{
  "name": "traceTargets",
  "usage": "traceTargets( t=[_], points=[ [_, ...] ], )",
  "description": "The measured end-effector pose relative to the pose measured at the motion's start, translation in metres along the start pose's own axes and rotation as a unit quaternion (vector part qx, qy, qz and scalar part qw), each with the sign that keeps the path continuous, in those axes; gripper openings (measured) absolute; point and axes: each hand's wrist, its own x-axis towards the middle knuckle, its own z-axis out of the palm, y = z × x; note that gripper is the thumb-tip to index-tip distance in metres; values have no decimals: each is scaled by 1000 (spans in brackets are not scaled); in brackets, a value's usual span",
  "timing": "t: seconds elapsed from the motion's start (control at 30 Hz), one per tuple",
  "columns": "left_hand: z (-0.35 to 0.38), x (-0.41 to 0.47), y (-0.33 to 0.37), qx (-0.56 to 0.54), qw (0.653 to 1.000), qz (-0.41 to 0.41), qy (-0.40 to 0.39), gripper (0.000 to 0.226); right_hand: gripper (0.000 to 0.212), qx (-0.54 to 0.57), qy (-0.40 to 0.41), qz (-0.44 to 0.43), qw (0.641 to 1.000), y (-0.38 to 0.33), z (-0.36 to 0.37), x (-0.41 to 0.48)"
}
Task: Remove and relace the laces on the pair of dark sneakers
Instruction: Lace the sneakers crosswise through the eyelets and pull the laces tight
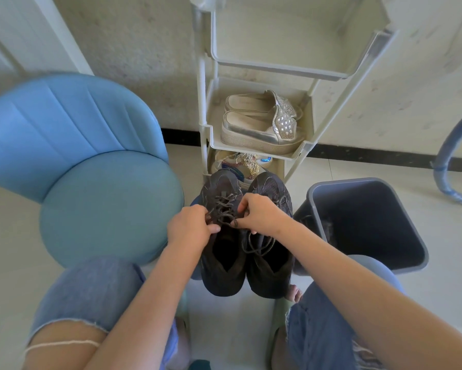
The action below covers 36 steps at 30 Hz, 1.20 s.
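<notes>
Two dark sneakers stand side by side on the floor between my knees, toes pointing away. The left sneaker [221, 252] has its dark lace [223, 206] threaded across the upper eyelets. My left hand [189, 227] pinches that lace at the sneaker's left side. My right hand [261, 214] pinches the same lace from the right, fingers curled over it. The right sneaker [271, 263] lies partly under my right hand, and its loose lace [259, 245] trails across its opening.
A blue padded chair [96, 182] stands to the left. A grey bin [368, 222] stands to the right. Straight ahead is a white shelf rack [285, 153] holding silver platform slippers [261, 124], with more shoes on the bottom tier. My denim-covered knees frame the lower view.
</notes>
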Motion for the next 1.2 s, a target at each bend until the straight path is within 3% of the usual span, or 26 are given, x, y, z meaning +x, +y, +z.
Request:
traceTargets(
  t=[0.1, 0.2, 0.27, 0.33, 0.4, 0.43, 0.67, 0.83, 0.9, 0.97, 1.03, 1.1, 1.2],
  points=[
    [-1, -8, -1, -51, 998, 25, 22, 17, 32, -37, 7, 5, 999, -1, 3, -3],
    [-8, -12, -4, -235, 968, 35, 81, 17, 29, -51, 12, 20, 998, -5, 1, -6],
    [-18, -12, -8, -385, 919, 13, 80, 24, 26, -64, 31, 24, 997, -6, 1, -5],
    [-26, -17, -10, -520, 853, -20, 26, 29, 27, -54, 43, 28, 997, -8, 6, -5],
    [-30, -25, -7, -595, 802, -51, -17, 30, 27, -37, 44, 34, 998, -9, 10, -5],
    [-30, -27, -5, -603, 796, -60, -22, 31, 26, -34, 43, 36, 998, -9, 10, -4],
    [-28, -31, 2, -593, 804, -44, 10, 36, 31, -31, 25, 31, 999, -3, 8, -1],
    [-18, -14, -12, -372, 925, -72, 29, 25, 29, 95, 48, 33, 994, 5, -7, 3],
    [-13, -8, -21, -256, 962, -82, 50, 30, 22, 96, 76, 38, 992, 9, -8, 10],
    [-12, -6, -20, -184, 976, -85, 79, 31, 18, 93, 82, 45, 991, 12, -7, 17],
    [-12, 1, -12, -293, 952, -74, 45, 31, 15, 85, 73, 47, 993, 12, -5, 23],
    [-16, 9, -5, -432, 895, -94, -64, 32, 15, 63, 72, 41, 995, 12, -4, 29],
    [-17, 22, -7, -464, 861, -114, -173, 18, 15, 24, 74, 19, 997, 11, -3, 34]
  ],
)
